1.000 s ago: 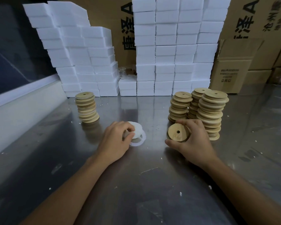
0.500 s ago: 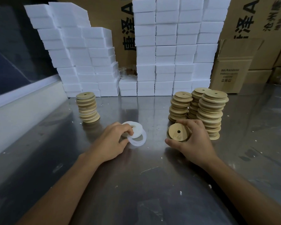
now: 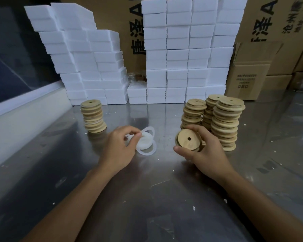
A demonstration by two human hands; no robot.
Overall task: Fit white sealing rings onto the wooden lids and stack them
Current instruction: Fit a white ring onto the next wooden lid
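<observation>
Left hand [image 3: 118,149]: centre of frame, fingers [image 3: 136,135] pinched on one ring [image 3: 148,131], lifted off the ring pile [image 3: 144,143].
Right hand [image 3: 205,152]: right of centre, fingers curled around a lid [image 3: 188,139], tilted, hole facing the camera.
Ring pile: on the tabletop [image 3: 156,198], just beside the left hand.
Left stack [image 3: 93,116]: lids, left of centre, near the foam blocks [image 3: 178,49].
Right stacks [image 3: 225,121]: three, behind the right hand.

Large cardboard cartons [image 3: 129,23] behind foam blocks: black "唐泽", partial "A"
</observation>
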